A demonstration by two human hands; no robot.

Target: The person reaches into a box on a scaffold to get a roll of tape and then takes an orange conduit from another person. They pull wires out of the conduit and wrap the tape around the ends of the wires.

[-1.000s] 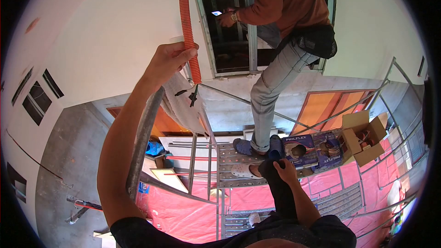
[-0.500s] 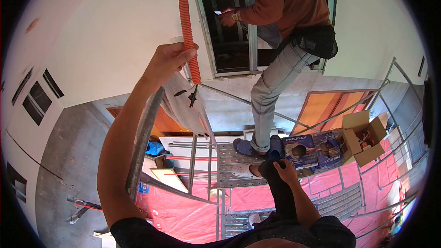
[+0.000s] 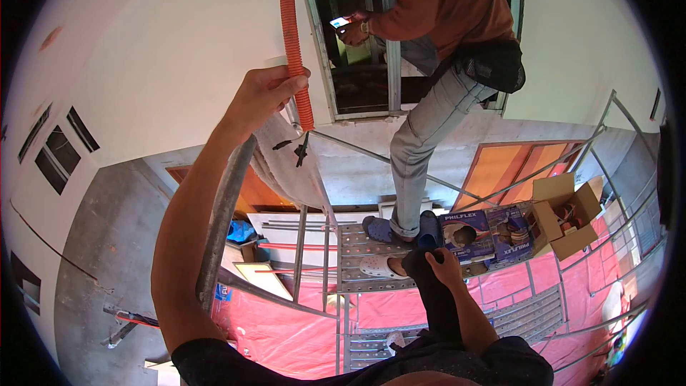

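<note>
An orange corrugated tube [image 3: 291,28] hangs down from the top of the view, and my left hand [image 3: 275,93] pinches it near its lower end. Just below that end a dark tie or clip [image 3: 301,151] shows against a grey cloth [image 3: 275,164]. My right hand [image 3: 444,266] rests on my dark-trousered knee, its fingers partly bent over it; whether anything is under them is hidden. Beyond my knee lie two purple PHILFLEX boxes [image 3: 468,237] on the perforated scaffold plank [image 3: 371,284].
A co-worker [image 3: 457,7] in a brown top straddles the window frame, holding a lit phone [image 3: 340,22]. An open cardboard box [image 3: 568,214] stands on the plank's right end. Scaffold tubes [image 3: 221,221] cross the left side. A lower plank [image 3: 529,314] lies above pink sheeting [image 3: 286,336].
The co-worker's phone has tilted, and more of its lit screen shows. My left hand and the tube have shifted very slightly right. My right hand remains on the knee.
</note>
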